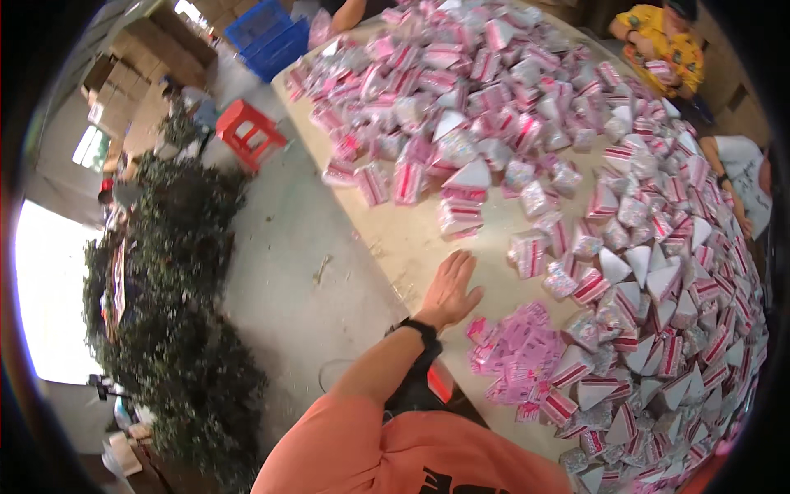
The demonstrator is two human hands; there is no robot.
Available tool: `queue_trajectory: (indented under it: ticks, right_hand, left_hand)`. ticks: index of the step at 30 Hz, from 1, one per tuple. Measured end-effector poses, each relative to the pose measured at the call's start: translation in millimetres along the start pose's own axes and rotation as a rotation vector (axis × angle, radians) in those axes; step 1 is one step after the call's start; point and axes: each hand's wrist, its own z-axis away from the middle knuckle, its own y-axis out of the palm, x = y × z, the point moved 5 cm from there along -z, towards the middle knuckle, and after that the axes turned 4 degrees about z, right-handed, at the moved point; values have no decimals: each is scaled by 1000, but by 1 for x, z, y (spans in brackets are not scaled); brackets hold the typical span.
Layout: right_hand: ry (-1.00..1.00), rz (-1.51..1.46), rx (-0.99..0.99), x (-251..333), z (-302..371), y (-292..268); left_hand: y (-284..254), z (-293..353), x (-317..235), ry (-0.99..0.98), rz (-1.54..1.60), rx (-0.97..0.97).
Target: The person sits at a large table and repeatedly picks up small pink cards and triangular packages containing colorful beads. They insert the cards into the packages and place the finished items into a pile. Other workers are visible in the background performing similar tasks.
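My left hand (451,290), wearing a black wristband (425,338), is low over the bare strip of a pale table (374,239) near its left edge. Its fingers are stretched out with the thumb apart, and nothing is in it. I cannot tell whether the palm touches the surface. Just beyond the fingertips lies a pink-and-white wedge shaped like a cake slice (460,216). Nearer to me, right of the wrist, is a heap of small flat pink packets (520,350). My right hand is out of the picture.
Wrapped cake-slice-shaped wedges (658,329) cover the far and right sides of the table. Across it stand a person in yellow (671,49) and one in a white shirt (745,177). On the floor are a red stool (249,134), blue crates (267,37) and dark leafy greenery (177,329).
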Motion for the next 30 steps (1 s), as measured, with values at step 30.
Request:
queue_trajectory:
  ticks: [30]
  right_hand:
    - [-52,-752,-47,453,-433,-552]
  left_hand:
    - [-229,287,351,-778,477,324]
